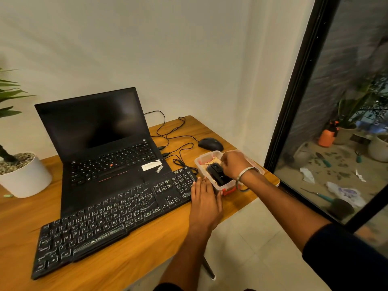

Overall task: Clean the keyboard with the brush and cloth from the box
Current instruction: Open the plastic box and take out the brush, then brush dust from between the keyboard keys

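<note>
Your left hand (204, 201) lies nearest the lens, palm down on the wooden bench (130, 255), its fingers straight and held close together, their tips against the near left wall of the clear plastic box (201, 162) and just beside the right end of the black full-size keyboard (113, 215). That keyboard runs diagonally from about 7 o'clock toward the box, its front edge overlapping the base of the open black laptop (100, 141), which stands at 10 o'clock with a dark screen.

Your right hand (234, 163), with a silver bangle (246, 172) at the wrist, reaches down into the box at 3 o'clock from the keyboard's end. Its fingers are curled downward into the box; whether they pinch anything there you cannot tell from this view. Inside the box you see a black oblong object (216, 174) lying lengthwise, and at the far end a pale beige cloth (212, 159) bunched against the wall. A red piece (228, 191) shows under the box's near corner, at the bench edge.

Beyond the box, at 12 o'clock from it, sits a black wired mouse (210, 144), with thin black cables (168, 133) looping between it and the laptop's right side. At 9 o'clock from the laptop stands a white round plant pot (27, 177) filled with pebbles.
</note>
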